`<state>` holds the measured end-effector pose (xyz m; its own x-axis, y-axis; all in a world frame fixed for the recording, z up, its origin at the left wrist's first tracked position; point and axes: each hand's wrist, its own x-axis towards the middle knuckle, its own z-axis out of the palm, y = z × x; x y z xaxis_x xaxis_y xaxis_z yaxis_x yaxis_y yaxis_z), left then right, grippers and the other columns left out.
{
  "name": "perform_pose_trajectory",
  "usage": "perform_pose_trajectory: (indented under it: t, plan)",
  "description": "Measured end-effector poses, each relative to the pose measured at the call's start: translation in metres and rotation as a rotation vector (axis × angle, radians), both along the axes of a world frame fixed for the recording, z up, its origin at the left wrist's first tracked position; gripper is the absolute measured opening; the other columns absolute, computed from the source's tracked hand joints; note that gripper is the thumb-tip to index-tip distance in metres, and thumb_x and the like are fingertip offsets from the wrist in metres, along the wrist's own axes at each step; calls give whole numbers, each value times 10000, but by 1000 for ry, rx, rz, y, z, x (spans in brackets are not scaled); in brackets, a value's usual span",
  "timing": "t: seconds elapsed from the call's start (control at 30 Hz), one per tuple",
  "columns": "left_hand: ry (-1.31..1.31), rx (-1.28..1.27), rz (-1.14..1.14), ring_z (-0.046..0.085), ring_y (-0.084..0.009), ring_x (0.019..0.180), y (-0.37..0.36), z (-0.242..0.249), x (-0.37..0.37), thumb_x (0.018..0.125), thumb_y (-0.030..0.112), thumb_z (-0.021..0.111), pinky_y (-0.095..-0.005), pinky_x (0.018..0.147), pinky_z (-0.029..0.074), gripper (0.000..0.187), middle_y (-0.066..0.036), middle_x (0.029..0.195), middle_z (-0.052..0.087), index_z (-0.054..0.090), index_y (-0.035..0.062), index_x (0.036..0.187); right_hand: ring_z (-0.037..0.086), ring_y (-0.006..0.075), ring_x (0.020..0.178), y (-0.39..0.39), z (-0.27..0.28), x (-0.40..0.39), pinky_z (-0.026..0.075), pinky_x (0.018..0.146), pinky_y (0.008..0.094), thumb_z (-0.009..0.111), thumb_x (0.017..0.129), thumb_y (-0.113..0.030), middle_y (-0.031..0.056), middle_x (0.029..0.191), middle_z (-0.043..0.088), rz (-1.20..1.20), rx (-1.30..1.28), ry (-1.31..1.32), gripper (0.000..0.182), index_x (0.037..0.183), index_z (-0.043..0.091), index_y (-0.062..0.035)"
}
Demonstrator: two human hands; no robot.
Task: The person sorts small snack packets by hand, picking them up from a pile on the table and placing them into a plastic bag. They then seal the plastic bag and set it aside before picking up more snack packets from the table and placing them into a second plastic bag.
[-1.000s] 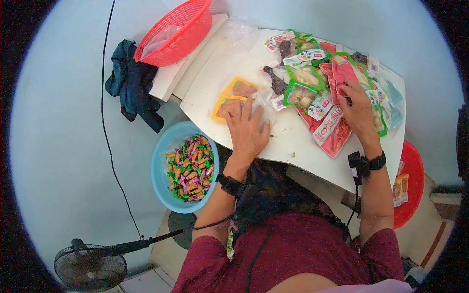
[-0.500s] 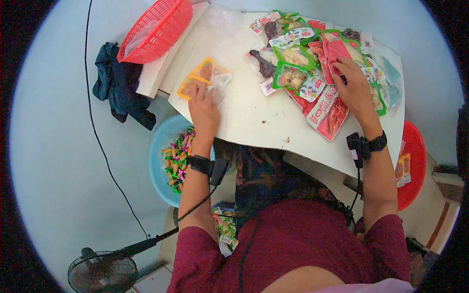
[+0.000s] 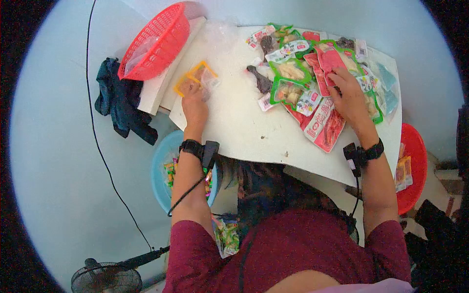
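Observation:
My left hand (image 3: pixel 195 106) is at the left of the white table, its curled fingers closed on the near part of some orange-edged clear food packets (image 3: pixel 199 73). My right hand (image 3: pixel 351 97) lies over the pile at the right, fingers bent and thumb apart, fingertips touching a red packet (image 3: pixel 330 57). Around it are green-edged packets of pale food (image 3: pixel 290 70), a dark drumstick-shaped packet (image 3: pixel 260 79) and a larger red packet (image 3: pixel 325 124) with white print. My right palm hides part of the pile beneath it.
A red basket (image 3: pixel 159 39) stands at the far left. Below the table edge are a blue basin (image 3: pixel 159 168) with small wrapped pieces and a red basin (image 3: pixel 415 166) with packets. A fan (image 3: pixel 105 277), a hanging cable and dark cloth (image 3: pixel 119 100) are at left.
My left hand and the orange-edged packets have shifted slightly away from me and left across the table. My right hand stays on the pile with little movement. The view has tilted a little.

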<state>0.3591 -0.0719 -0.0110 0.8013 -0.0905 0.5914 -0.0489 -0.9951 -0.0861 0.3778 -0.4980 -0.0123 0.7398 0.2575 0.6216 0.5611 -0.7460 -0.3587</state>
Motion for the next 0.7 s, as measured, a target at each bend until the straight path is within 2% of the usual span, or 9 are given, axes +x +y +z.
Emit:
perform_pose_trajectory:
  t: [0.03, 0.13, 0.23, 0.33, 0.43, 0.53, 0.63, 0.7]
  plan:
    - [26, 75, 55, 536, -339, 1100, -1, 4, 5, 687, -55, 534, -423, 886, 443, 376, -129, 1097, 613, 662, 57, 1021, 535, 351, 1098, 0, 0, 0, 431, 946, 424, 629, 794, -83, 179, 1164, 567, -5, -6, -2, 244, 1025, 617, -6]
    - [191, -174, -56, 532, -338, 1122, -7, 26, 22, 686, 20, 568, -421, 880, 438, 454, -162, 1175, 589, 602, 58, 1137, 534, 355, 1099, 2, 5, -2, 428, 950, 429, 631, 790, -78, 180, 1172, 563, -13, -5, 6, 243, 1022, 614, -3]
    - [138, -363, 22, 534, -360, 1123, -33, 51, 32, 705, 115, 609, -422, 926, 422, 488, -216, 1219, 563, 566, 32, 1184, 533, 359, 1099, 4, 4, -1, 426, 953, 432, 635, 783, -74, 185, 1173, 559, -20, -6, -4, 246, 1018, 612, -3]
    - [72, -466, 51, 513, -361, 1178, -44, 55, 59, 748, 261, 656, -407, 1005, 388, 599, -234, 1246, 549, 510, -21, 1256, 533, 361, 1099, 4, 5, -2, 425, 954, 434, 640, 772, -73, 190, 1174, 555, -12, -8, -4, 259, 1021, 612, -7]
    - [98, -437, 32, 534, -393, 1112, -35, 36, 104, 749, 288, 687, -415, 992, 390, 598, -289, 1205, 543, 516, -70, 1196, 534, 361, 1096, 3, 9, -4, 426, 951, 433, 640, 767, -72, 191, 1175, 554, -27, -27, 2, 269, 1027, 609, -9]
    - [298, -416, 143, 533, -396, 1112, -30, 27, 134, 727, 344, 719, -424, 968, 412, 694, -318, 1196, 533, 486, -89, 1217, 533, 359, 1097, 5, 14, -5, 425, 949, 432, 638, 769, -76, 187, 1170, 555, -31, -34, 24, 274, 1034, 606, -13]
    - [310, -334, 248, 501, -381, 1185, -24, 15, 155, 699, 443, 726, -406, 1016, 388, 840, -286, 1250, 522, 441, -71, 1298, 528, 357, 1101, 6, 13, -6, 420, 950, 434, 633, 776, -83, 179, 1163, 557, -34, -39, 40, 272, 1039, 604, -18]
    - [241, -327, 353, 543, -387, 1104, -23, 5, 161, 679, 411, 736, -410, 959, 428, 798, -294, 1201, 544, 464, -54, 1268, 525, 355, 1101, 5, 12, -5, 419, 950, 435, 631, 781, -87, 174, 1156, 559, -38, -45, 31, 269, 1040, 603, -20]
